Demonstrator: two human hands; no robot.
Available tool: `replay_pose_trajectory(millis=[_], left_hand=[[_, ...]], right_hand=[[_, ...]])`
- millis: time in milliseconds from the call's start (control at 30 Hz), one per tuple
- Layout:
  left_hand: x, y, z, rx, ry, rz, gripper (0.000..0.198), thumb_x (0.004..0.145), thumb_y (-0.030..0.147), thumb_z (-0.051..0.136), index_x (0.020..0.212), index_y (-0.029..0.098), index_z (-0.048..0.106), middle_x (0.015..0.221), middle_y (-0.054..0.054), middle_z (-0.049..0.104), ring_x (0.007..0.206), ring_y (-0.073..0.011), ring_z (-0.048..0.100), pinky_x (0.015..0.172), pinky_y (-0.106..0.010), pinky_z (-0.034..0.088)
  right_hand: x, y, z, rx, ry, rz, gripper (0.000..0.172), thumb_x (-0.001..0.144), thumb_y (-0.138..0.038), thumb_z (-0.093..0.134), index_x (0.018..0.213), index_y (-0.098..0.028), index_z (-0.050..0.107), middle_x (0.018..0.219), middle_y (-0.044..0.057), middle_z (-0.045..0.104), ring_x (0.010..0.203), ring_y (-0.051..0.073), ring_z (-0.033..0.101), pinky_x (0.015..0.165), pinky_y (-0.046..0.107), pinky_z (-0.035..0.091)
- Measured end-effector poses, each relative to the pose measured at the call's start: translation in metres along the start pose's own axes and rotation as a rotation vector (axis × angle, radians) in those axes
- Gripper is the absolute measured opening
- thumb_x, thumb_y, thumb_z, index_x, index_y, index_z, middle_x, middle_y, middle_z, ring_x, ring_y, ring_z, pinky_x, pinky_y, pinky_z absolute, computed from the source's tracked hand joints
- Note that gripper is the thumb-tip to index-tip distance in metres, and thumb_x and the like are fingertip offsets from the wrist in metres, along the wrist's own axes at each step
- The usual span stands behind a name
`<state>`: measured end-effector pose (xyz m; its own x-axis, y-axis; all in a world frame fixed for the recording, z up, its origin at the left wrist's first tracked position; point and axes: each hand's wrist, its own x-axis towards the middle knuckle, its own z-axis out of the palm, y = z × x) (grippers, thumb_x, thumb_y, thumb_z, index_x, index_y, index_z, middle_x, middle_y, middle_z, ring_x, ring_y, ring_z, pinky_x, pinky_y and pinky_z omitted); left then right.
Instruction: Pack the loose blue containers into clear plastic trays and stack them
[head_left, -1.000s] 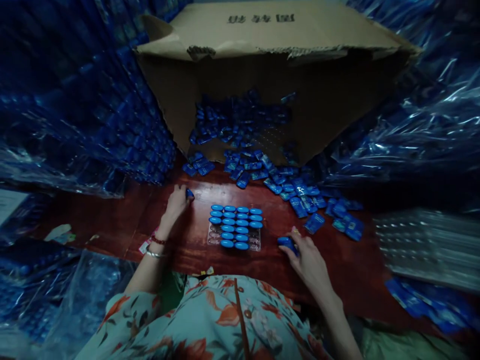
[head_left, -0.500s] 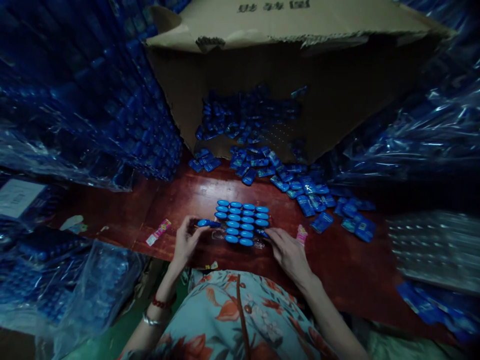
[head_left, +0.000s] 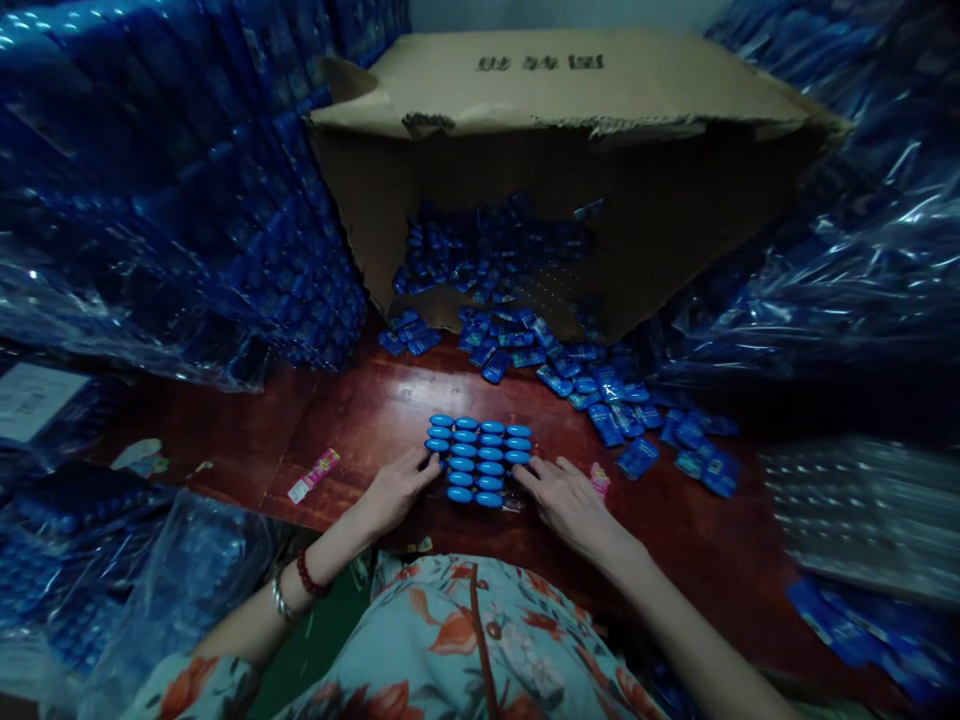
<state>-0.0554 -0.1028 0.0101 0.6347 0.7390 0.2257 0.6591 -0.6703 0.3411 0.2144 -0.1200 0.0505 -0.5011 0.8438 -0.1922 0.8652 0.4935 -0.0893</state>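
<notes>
"Where are we finding the glossy blue pieces (head_left: 464,451)?"

"We are seeing them lying in rows on a clear tray (head_left: 514,503), on the near part of the red-brown table (head_left: 352,405), between the two hands."

"And how are the hands standing?"

"We are watching the left hand (head_left: 397,490) resting its fingertips at the left edge of the rows, and the right hand (head_left: 570,502) doing likewise at the right edge. Whether either is grasping a piece or only pressing, we are not managing to tell; the fingers are hiding it."

"What are we noticing farther off?"

"Loose blue packets (head_left: 637,458) are lying inside and before a cardboard box (head_left: 540,80) at the far side. A pink wrapper (head_left: 315,475) is lying left of the left hand, and clear moulded trays (head_left: 847,510) are resting at the right."
</notes>
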Motion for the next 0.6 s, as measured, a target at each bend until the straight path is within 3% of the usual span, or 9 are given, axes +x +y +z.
replay_pose_trajectory(millis=[167, 367, 500, 600], left_hand=[[0.0, -0.001, 0.004, 0.119, 0.007, 0.074, 0.031, 0.094, 0.014, 0.03, 0.116, 0.019, 0.052, 0.101, -0.01, 0.058, 0.088, -0.0183, 0.053, 0.073, -0.029, 0.048], [-0.017, -0.003, 0.028, 0.252, 0.245, 0.033, 0.038, 0.09, 0.013, 0.038, 0.124, 0.019, 0.052, 0.101, -0.013, 0.055, 0.08, -0.0197, 0.05, 0.067, -0.032, 0.045], [-0.016, -0.014, 0.025, 0.036, 0.406, -0.075, 0.034, 0.09, 0.019, 0.044, 0.121, 0.025, 0.056, 0.109, -0.01, 0.051, 0.095, -0.0193, 0.052, 0.077, -0.032, 0.048], [0.012, -0.042, 0.011, -0.112, 0.547, -0.299, 0.033, 0.092, 0.023, 0.042, 0.122, 0.025, 0.053, 0.108, -0.008, 0.051, 0.099, -0.0182, 0.054, 0.084, -0.033, 0.048]], right_hand=[[0.002, -0.01, -0.007, -0.035, -0.032, 0.039, 0.039, 0.082, -0.001, 0.04, 0.111, -0.022, 0.057, 0.105, 0.008, 0.064, 0.092, 0.019, 0.061, 0.087, 0.034, 0.039], [0.014, -0.024, -0.013, -0.064, -0.067, 0.063, 0.026, 0.086, -0.007, 0.042, 0.101, -0.018, 0.061, 0.095, 0.01, 0.066, 0.082, 0.02, 0.063, 0.078, 0.033, 0.041], [0.004, -0.024, 0.007, -0.056, 0.115, 0.129, 0.03, 0.089, -0.012, 0.045, 0.116, -0.02, 0.057, 0.101, 0.008, 0.067, 0.078, 0.017, 0.065, 0.076, 0.031, 0.041], [-0.005, -0.015, 0.016, -0.03, 0.379, 0.202, 0.03, 0.093, -0.025, 0.044, 0.12, -0.023, 0.056, 0.099, 0.006, 0.069, 0.072, 0.015, 0.064, 0.071, 0.029, 0.041]])
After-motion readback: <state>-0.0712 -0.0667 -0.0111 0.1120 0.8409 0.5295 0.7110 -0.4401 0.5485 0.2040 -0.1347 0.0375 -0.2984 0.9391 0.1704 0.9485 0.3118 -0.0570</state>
